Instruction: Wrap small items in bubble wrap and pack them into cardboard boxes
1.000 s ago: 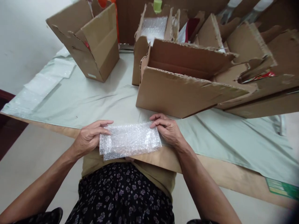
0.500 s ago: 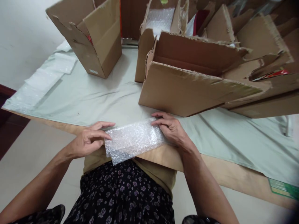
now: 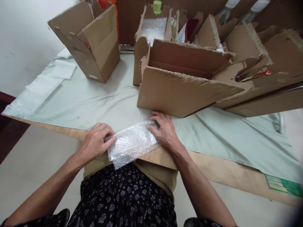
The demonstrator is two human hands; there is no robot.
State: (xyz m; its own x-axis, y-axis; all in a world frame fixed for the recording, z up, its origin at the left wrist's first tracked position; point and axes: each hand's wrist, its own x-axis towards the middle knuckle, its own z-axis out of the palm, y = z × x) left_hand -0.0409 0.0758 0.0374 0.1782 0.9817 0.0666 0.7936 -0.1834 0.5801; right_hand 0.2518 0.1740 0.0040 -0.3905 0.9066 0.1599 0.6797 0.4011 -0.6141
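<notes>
A flat piece of clear bubble wrap (image 3: 133,142) lies at the table's front edge, its lower left corner hanging past the wood. At its upper left corner my left hand (image 3: 98,140) pinches it between the thumb and curled fingers. My right hand (image 3: 165,130) grips the right end, thumb on top and fingers along the far edge. Just beyond my right hand stands an open cardboard box (image 3: 175,91) with a torn rim.
A tall open box (image 3: 101,47) stands at the back left. Flat wrap pieces (image 3: 44,84) overlap along the left of the green cloth (image 3: 80,107). More cut boxes (image 3: 246,41) crowd the back right, with bottles behind. A green card (image 3: 284,185) sits at the right front edge.
My left fingers have closed on the wrap's left corner. My right hand has closed further over the right end. The camera view has shifted slightly.
</notes>
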